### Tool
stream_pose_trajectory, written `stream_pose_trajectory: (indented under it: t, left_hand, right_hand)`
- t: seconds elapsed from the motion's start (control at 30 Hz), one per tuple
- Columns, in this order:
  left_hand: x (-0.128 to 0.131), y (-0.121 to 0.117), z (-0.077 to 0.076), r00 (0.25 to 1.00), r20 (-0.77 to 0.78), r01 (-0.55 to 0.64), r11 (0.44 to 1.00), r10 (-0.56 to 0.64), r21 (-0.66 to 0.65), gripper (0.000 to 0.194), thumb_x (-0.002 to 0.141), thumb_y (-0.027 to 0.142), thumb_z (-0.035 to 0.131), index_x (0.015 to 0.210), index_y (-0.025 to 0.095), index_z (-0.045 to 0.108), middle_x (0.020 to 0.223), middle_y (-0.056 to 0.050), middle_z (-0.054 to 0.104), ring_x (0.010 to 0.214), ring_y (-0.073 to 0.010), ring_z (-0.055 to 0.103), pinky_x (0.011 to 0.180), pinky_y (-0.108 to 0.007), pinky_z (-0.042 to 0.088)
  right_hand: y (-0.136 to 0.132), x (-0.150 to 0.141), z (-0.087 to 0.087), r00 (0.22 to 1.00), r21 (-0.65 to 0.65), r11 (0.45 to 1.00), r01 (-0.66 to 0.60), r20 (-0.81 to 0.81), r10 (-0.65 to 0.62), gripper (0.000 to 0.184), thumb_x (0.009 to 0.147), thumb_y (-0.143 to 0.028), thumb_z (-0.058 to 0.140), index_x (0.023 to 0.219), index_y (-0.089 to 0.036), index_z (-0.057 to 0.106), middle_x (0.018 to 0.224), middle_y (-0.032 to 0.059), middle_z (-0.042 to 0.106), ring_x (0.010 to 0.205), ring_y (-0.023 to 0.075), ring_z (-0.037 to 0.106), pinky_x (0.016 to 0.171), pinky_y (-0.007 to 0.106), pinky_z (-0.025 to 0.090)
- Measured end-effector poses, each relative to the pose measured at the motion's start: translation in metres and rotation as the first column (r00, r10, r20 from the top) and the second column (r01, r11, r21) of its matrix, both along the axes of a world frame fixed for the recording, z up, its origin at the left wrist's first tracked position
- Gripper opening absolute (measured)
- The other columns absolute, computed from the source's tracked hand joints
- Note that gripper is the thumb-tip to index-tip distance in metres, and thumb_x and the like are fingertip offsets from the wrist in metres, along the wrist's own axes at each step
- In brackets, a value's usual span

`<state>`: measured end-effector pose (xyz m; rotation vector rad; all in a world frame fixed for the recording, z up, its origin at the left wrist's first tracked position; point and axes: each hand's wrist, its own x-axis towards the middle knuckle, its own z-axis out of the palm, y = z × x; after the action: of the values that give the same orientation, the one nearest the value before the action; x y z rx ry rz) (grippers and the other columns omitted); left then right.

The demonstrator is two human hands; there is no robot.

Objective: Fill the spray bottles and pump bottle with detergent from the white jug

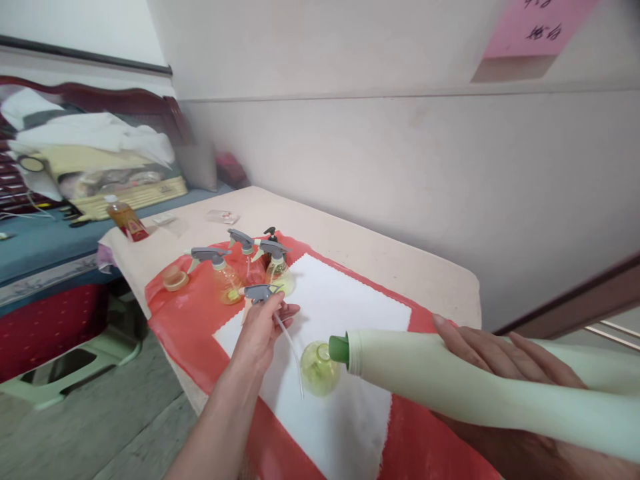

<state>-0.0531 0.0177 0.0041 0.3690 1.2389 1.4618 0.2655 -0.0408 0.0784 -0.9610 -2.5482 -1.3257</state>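
My left hand [267, 323] is closed around a grey trigger spray head [257, 292], whose thin clear dip tube hangs down over the white cloth. In my right hand [505, 353] is a large pale green jug [415, 360], tilted on its side with its green spout [339, 349] pointing left. Below and beside the spout, a round clear green bottle [320, 373] stands on the white cloth [350, 300] with its neck uncovered. Whether liquid is flowing from the spout I cannot tell.
Several spray bottles [227, 283] with grey trigger heads stand beyond my left hand, with a dark pump bottle [271, 233] behind them. A roll of tape [175, 279] lies on the red sheet [185, 333]. A drink bottle [126, 219] stands at the table's left edge; a stool [75, 377] is below.
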Motion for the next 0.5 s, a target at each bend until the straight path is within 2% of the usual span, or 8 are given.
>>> stream_pose_trajectory:
  t: [0.27,0.5]
  left_hand:
    - [0.0007,-0.0008,0.0019,1.0,-0.009,0.01,1.0,-0.01,-0.01,0.029,0.067,0.04,0.076,0.069,0.016,0.059,0.074,-0.008,0.07,0.083,-0.021,0.07,0.073,-0.029,0.049]
    - [0.0005,-0.0006,0.0023,1.0,-0.004,0.003,1.0,-0.003,0.002,0.029,0.067,0.039,0.077,0.069,0.016,0.059,0.071,-0.005,0.068,0.082,-0.021,0.07,0.072,-0.029,0.049]
  right_hand:
    - [-0.0004,0.0002,0.0021,1.0,-0.008,1.0,-0.01,-0.01,0.01,0.044,0.08,-0.013,0.045,0.12,-0.021,0.06,0.124,0.0151,0.061,0.108,0.0346,0.06,0.094,0.06,0.045]
    - [0.0003,0.001,-0.0015,1.0,-0.011,1.0,-0.017,-0.016,0.017,0.045,0.081,-0.013,0.044,0.122,-0.02,0.058,0.126,0.0168,0.059,0.109,0.0362,0.059,0.095,0.062,0.044]
